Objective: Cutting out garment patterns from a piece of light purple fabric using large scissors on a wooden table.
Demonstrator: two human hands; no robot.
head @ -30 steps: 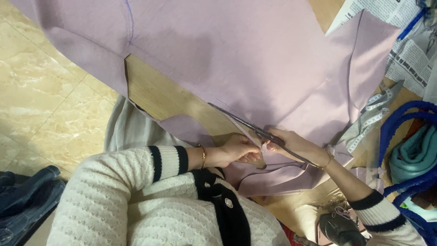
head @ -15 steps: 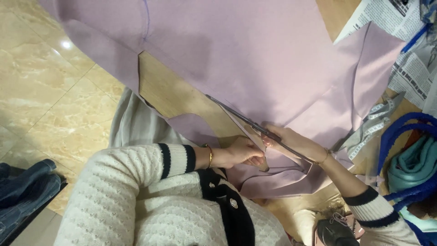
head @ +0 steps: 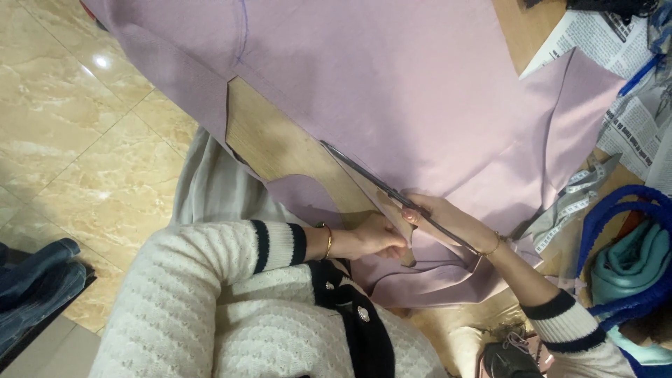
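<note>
Now further along the lilac fabric (head: 420, 105) at frame centre, scissors (head: 378, 183) gripped in right hand (head: 448, 220), left hand (head: 374, 239) pressing the cut edge flat, fingers together.

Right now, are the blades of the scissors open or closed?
Nearly closed: the scissors show as one thin dark line along the lilac fabric edge, gripped by the right hand.

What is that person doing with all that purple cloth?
The person is cutting it. The right hand holds long scissors, blades lying along the edge of the purple cloth on the wooden table. The left hand presses down a cloth piece beside the blades. A measuring tape and newspaper lie nearby.
</note>
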